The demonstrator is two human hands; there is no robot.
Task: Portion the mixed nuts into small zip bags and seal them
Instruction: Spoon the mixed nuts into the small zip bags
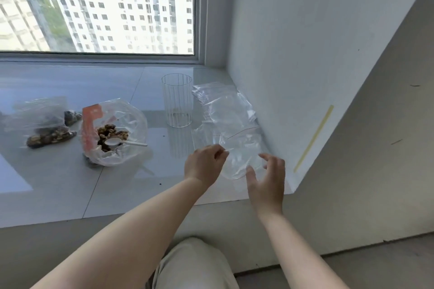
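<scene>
On the pale tiled window ledge, two filled clear zip bags are already laid at the left, while an empty clear zip bag is pinched by the left hand, the right hand spread beside it, and nuts remain in the large open plastic bag.

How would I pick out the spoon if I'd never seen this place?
Start at the wide tiled window ledge. Left of the tall ribbed glass sits an open plastic bag of mixed nuts with an orange label. The small white spoon lies in its mouth, the only white utensil there.
</scene>
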